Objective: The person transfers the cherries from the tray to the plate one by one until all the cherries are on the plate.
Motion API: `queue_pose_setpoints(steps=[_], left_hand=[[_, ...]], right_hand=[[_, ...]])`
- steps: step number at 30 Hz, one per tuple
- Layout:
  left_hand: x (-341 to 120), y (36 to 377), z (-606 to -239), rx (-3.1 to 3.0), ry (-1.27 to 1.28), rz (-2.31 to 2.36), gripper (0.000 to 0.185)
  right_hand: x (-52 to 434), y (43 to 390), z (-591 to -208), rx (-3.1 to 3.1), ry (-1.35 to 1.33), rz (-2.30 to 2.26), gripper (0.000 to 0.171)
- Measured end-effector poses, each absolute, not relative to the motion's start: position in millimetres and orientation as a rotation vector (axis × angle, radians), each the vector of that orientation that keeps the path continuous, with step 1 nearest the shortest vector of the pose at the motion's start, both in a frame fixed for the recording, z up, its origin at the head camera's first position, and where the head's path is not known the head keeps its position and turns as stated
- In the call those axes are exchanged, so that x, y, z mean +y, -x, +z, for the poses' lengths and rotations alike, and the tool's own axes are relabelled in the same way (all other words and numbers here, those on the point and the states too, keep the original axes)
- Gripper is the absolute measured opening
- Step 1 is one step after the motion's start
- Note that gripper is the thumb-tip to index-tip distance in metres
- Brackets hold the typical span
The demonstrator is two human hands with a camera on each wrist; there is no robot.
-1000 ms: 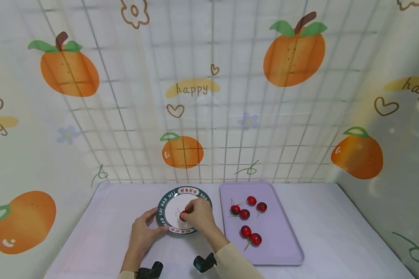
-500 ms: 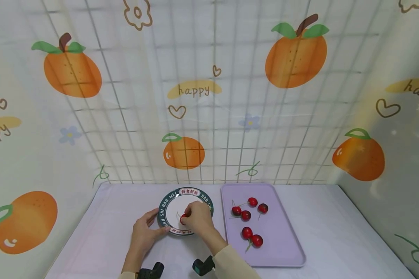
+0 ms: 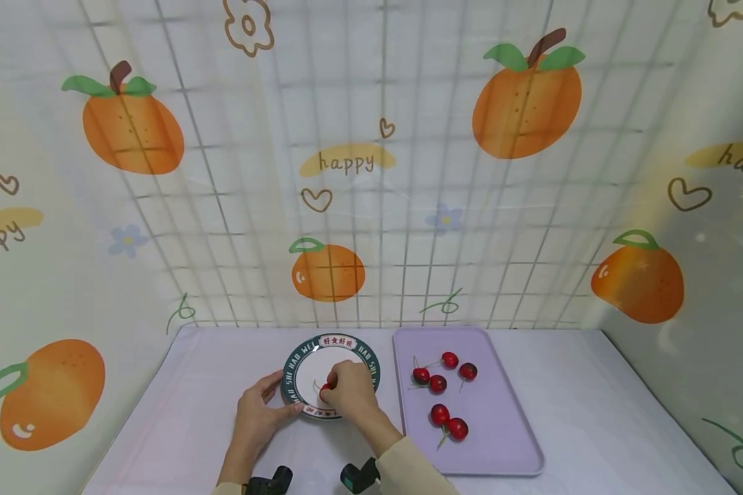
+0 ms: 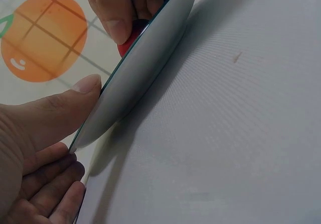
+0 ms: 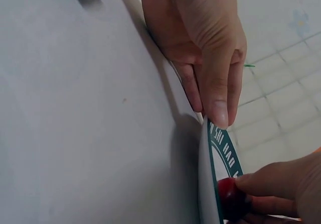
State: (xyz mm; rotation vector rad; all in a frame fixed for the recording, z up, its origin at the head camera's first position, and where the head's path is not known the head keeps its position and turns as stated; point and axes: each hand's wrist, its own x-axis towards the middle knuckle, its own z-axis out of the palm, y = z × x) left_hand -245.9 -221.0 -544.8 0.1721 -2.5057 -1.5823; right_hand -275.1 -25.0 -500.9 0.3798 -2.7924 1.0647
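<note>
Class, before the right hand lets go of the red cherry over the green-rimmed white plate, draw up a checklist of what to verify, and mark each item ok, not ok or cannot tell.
1. Right hand pinches the red cherry: ok.
2. Cherry is over the white middle of the round green-rimmed plate, not its rim: ok.
3. Left hand steadies the plate, thumb on the near rim: ok.
4. Cherry already rests on the plate surface: cannot tell; fingers hide its underside.
5. Five more red cherries lie on the lilac rectangular tray, to the plate's right: ok.
6. Plate sits flat on the pale tablecloth: ok.
</note>
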Motion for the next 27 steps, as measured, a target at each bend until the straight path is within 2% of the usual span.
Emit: queue_pose_setpoints(steps=[17,27], left_hand=[[-220,246,-546,-2.498,-0.171,-1.572,0.085],[-222,247,-548,-2.517,-0.153,-1.556,0.086]], right_hand=[[-24,271,-498,-2.772,-0.381,1.042,0.016],[-10,270,-482,-2.743,-0.379,1.038,0.016]])
